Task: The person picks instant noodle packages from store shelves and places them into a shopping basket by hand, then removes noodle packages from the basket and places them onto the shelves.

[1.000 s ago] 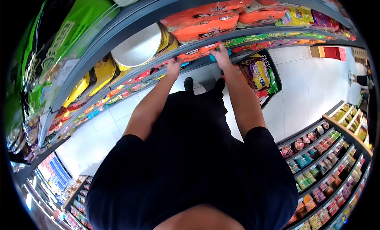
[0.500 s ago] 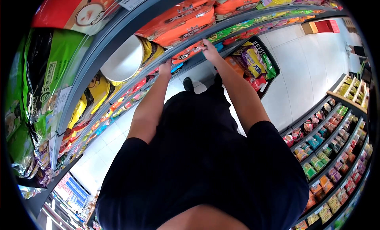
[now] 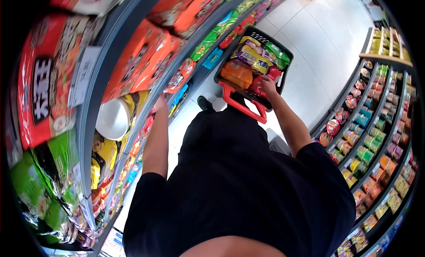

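Observation:
My left hand point(image 3: 160, 105) is at the edge of the left shelf, beside an orange pack point(image 3: 180, 75); its fingers are too small and partly hidden to make out. My right hand point(image 3: 268, 87) reaches over the near right part of a black basket point(image 3: 288, 71) and touches a red pack point(image 3: 258, 86) inside. Its fingers look bent, but their grip is unclear. The basket, with a red handle point(image 3: 241, 107), also holds a purple and yellow pack point(image 3: 254, 57), an orange pack point(image 3: 237, 74) and a green pack point(image 3: 277, 55).
Shelves on the left hold large orange bags point(image 3: 141, 57), a white bowl point(image 3: 113, 119), and red and green bags point(image 3: 42, 80). Shelving with cups and small packs point(image 3: 365, 153) curves along the right. Pale floor tiles point(image 3: 316, 49) lie between. A grey basket-like object point(image 3: 278, 144) is beside my legs.
My right hand has moved from the orange pack on the shelf to the basket. The view has turned to the right, and my left hand has stayed by the shelf.

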Available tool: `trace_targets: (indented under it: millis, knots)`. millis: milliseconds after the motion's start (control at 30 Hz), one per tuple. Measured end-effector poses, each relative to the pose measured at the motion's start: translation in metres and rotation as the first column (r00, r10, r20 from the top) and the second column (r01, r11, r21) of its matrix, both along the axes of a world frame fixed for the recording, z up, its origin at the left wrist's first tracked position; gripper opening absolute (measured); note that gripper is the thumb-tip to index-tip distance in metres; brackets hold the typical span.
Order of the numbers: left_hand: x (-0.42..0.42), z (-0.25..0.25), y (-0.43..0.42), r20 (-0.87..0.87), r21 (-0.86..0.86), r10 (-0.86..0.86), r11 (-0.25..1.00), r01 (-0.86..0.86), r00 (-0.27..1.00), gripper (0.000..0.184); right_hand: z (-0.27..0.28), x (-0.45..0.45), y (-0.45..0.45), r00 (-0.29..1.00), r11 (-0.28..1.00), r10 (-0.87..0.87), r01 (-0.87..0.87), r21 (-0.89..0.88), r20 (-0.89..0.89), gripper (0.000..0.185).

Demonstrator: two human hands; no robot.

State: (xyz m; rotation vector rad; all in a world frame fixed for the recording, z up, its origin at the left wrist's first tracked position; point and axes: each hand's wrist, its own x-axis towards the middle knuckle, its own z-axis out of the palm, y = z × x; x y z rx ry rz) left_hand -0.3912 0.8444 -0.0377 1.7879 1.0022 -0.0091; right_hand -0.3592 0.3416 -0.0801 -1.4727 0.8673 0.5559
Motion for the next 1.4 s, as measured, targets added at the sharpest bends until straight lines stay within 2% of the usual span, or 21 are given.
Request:
trace_targets:
  millis: [33,67,133,167,200,267,300,333,367,400,433,533,633,733,867,933,1067,1133,1233,1267,1400]
  knots:
    - [-0.004,-0.032,0.017,0.103,-0.223,0.185,0.962,-0.158,0.977,0.028,-0.016,0.0,-0.018,0.998,0.998,0.044,-0.045,-0.043,-0.043,0.039]
    - [-0.007,-0.045,0.029,0.079,-0.23,0.214,0.954,-0.191,0.974,0.029,-0.032,0.002,-0.033,0.992,0.992,0.088,-0.095,-0.079,-0.088,0.039]
    - [-0.019,-0.064,0.049,-0.121,0.099,-0.041,0.994,0.054,0.992,0.031,-0.05,0.012,-0.058,0.943,0.887,0.29,-0.328,-0.325,-0.163,0.049]
    - [-0.025,-0.074,0.061,-0.36,0.376,-0.266,0.835,0.4,0.894,0.032,-0.064,0.011,-0.067,0.937,0.802,0.332,-0.34,-0.491,-0.107,0.055]
    - [-0.029,-0.08,0.069,-0.574,0.515,-0.36,0.54,0.666,0.736,0.034,-0.078,0.013,-0.071,0.922,0.696,0.383,-0.325,-0.64,-0.051,0.061]
    - [-0.033,-0.07,0.066,-0.79,0.532,-0.284,0.122,0.838,0.543,0.043,-0.064,0.033,-0.072,0.924,0.684,0.374,-0.334,-0.649,-0.081,0.071]
    - [-0.029,-0.056,0.05,-0.678,0.522,-0.307,0.439,0.732,0.668,0.044,-0.058,0.043,-0.069,0.917,0.623,0.385,-0.339,-0.705,-0.1,0.077]
    - [-0.024,-0.04,0.024,-0.358,0.304,-0.113,0.924,0.23,0.927,0.046,-0.054,0.055,-0.069,0.916,0.678,0.393,-0.347,-0.648,-0.08,0.079]
    - [-0.021,-0.022,-0.007,-0.152,0.063,0.225,0.974,-0.218,0.963,0.047,-0.045,0.064,-0.068,0.906,0.703,0.422,-0.352,-0.618,-0.036,0.082]
    - [-0.02,-0.002,-0.037,-0.105,-0.072,0.363,0.926,-0.371,0.926,0.049,-0.041,0.072,-0.065,0.893,0.725,0.45,-0.359,-0.588,0.01,0.085]
    - [-0.024,0.003,-0.049,-0.125,-0.149,0.343,0.921,-0.36,0.931,0.049,-0.062,0.081,-0.068,0.883,0.718,0.47,-0.394,-0.574,-0.019,0.089]
    - [-0.054,0.009,-0.079,-0.18,-0.324,-0.143,0.943,0.079,0.973,0.05,-0.074,0.094,-0.07,0.797,0.634,0.603,-0.501,-0.589,-0.028,0.068]
    - [-0.077,0.026,-0.126,-0.148,-0.56,-0.101,0.829,0.001,0.984,0.049,-0.088,0.1,-0.065,0.809,0.617,0.588,-0.456,-0.641,-0.009,0.032]
    - [-0.082,0.037,-0.15,-0.204,-0.724,-0.052,0.68,-0.115,0.978,0.046,-0.051,0.092,-0.047,0.771,0.664,0.607,-0.361,-0.655,0.19,0.026]
    - [-0.079,0.036,-0.141,-0.177,-0.733,-0.136,0.68,-0.039,0.975,0.045,-0.039,0.067,-0.039,0.716,0.621,0.649,-0.3,-0.724,0.259,0.023]
    - [-0.074,0.033,-0.13,-0.192,-0.693,-0.132,0.72,-0.04,0.972,0.042,-0.034,0.06,-0.033,0.803,0.632,0.583,-0.353,-0.69,0.123,0.033]
    - [-0.076,0.0,-0.091,-0.175,-0.61,-0.18,0.791,0.037,0.968,0.037,-0.028,0.054,-0.022,0.857,0.709,0.503,-0.334,-0.621,0.113,0.054]
    - [-0.083,-0.021,-0.069,-0.157,-0.6,-0.247,0.793,0.106,0.956,0.039,-0.021,0.048,-0.023,0.829,0.802,0.469,-0.256,-0.54,0.305,0.054]
    - [-0.092,-0.036,-0.043,-0.083,-0.535,-0.408,0.788,0.305,0.909,0.043,-0.022,0.038,-0.041,0.864,0.758,0.467,-0.282,-0.588,0.188,0.051]
    - [-0.092,-0.03,-0.047,-0.126,-0.593,-0.214,0.799,0.1,0.969,0.038,-0.022,0.033,-0.047,0.89,0.728,0.448,-0.309,-0.612,0.084,0.054]
    - [-0.101,-0.017,-0.047,-0.222,-0.551,-0.178,0.834,0.027,0.959,0.042,-0.033,-0.009,-0.076,0.874,0.708,0.47,-0.289,-0.644,0.125,0.054]
